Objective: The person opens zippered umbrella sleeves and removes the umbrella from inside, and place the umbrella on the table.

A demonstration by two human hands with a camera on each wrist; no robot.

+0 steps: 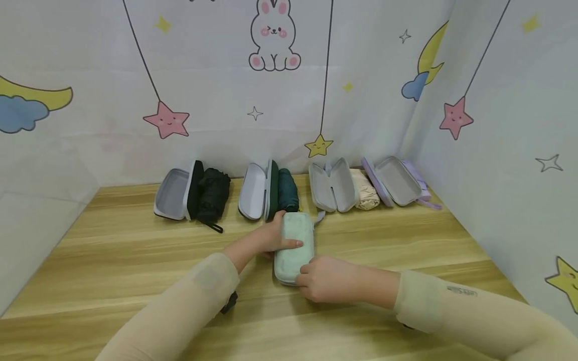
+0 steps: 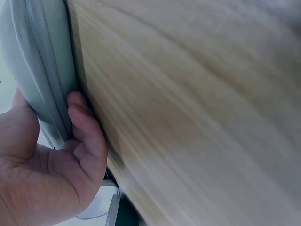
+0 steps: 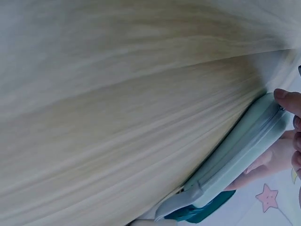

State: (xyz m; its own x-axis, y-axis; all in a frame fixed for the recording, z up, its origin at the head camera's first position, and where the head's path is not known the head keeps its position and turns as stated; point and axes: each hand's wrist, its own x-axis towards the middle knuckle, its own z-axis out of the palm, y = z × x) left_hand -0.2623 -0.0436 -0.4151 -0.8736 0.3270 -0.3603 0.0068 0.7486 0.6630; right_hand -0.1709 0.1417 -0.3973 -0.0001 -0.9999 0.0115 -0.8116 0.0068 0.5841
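Note:
A mint-green zip case lies closed on the wooden table in front of me. My left hand grips its left side, thumb across the lid; in the left wrist view, its fingers curl around the lower edge of the case. At the near right corner, my right hand has its fingers bent against the zipper seam. The right wrist view shows the thumb and fingers of that hand pinching at the zipper end, where the pull is mostly hidden. A grey strap sticks out from the far end of the case.
Along the back stand several opened cases: black, dark green, grey and purple. Beside them lie folded bundles in black, teal, cream and purple. A printed curtain hangs behind the table.

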